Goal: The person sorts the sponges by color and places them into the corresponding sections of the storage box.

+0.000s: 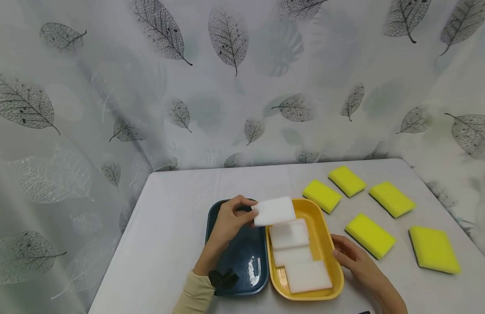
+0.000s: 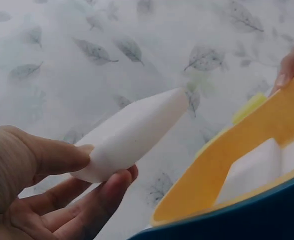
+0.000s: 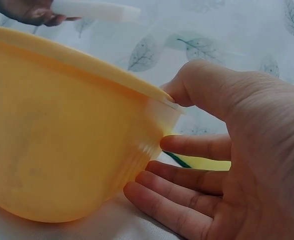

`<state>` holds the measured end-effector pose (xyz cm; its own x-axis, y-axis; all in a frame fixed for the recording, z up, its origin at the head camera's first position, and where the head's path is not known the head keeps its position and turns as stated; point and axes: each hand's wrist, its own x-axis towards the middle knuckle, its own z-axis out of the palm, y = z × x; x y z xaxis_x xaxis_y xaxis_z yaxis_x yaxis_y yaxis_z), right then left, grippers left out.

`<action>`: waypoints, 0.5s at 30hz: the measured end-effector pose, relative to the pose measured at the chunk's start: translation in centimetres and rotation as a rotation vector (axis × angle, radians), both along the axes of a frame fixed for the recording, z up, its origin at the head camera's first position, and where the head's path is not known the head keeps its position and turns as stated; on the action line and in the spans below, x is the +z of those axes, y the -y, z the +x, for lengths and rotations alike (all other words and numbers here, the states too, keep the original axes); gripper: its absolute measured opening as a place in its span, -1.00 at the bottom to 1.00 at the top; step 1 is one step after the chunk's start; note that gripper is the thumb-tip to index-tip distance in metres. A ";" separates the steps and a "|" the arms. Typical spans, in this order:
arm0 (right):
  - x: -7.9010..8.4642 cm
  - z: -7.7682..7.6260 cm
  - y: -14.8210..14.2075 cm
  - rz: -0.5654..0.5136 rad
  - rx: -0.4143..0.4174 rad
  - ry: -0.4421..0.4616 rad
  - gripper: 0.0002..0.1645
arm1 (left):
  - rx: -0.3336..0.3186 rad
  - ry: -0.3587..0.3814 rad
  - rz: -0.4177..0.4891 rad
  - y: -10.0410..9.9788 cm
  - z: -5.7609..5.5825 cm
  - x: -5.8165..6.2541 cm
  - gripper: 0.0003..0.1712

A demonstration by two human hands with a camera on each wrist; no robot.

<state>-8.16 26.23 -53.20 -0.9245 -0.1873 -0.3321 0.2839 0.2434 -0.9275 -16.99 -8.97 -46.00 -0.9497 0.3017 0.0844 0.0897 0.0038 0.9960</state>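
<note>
My left hand (image 1: 232,220) pinches a white sponge block (image 1: 274,211) by its left end, thumb on one face and fingers on the other. The block is held above the far side of a yellow tray (image 1: 318,231). Several more white sponges (image 1: 308,277) lie in that tray, partly overlapping. At the tray's right side is my right hand (image 1: 356,261); in the right wrist view its thumb is at the rim and its fingers (image 3: 174,207) lie along the outer wall. A dark blue tray (image 1: 242,261) stands left of the yellow one, under my left forearm.
Several yellow sponges with dark undersides, such as the nearest one (image 1: 369,235), lie spread to the right of the yellow tray. A white cloth (image 1: 148,261) covers the table. Behind it hangs a leaf-patterned curtain (image 1: 211,109).
</note>
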 end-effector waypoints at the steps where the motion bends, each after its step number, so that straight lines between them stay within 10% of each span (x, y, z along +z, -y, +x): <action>1: 0.0 0.0 0.0 0.006 -0.005 0.008 -0.22 | -0.020 0.003 -0.013 -0.2 0.1 0.0 -0.68; 15: 0.0 -0.1 -0.1 0.020 -0.004 0.009 -0.23 | -0.180 -0.011 -0.196 -2.8 1.7 -0.4 -0.81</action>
<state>-8.24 26.29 -53.19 -0.9223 -0.1765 -0.3440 0.2932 0.2605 -0.9199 -15.32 -6.14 -46.41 -0.8786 0.4772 0.0179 0.1172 0.1791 0.9768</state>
